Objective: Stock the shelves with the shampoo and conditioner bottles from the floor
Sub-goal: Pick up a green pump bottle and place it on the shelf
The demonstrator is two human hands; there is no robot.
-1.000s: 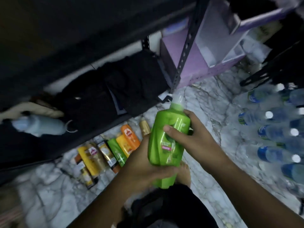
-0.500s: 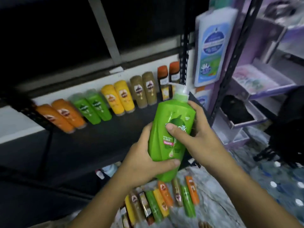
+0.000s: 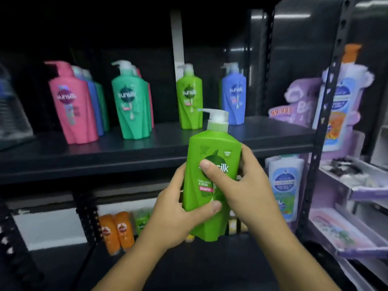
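Left hand (image 3: 174, 215) and right hand (image 3: 241, 185) both gripping upright green shampoo bottle (image 3: 210, 164), before black shelf (image 3: 126, 152)

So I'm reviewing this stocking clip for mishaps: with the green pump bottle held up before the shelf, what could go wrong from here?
1. The green pump bottle, gripped by the left hand and right hand, may knock over the green shelf bottle or the blue bottle if pushed between them; both stand free on the shelf.
2. Its pump nozzle juts leftward and could snag a neighbour.
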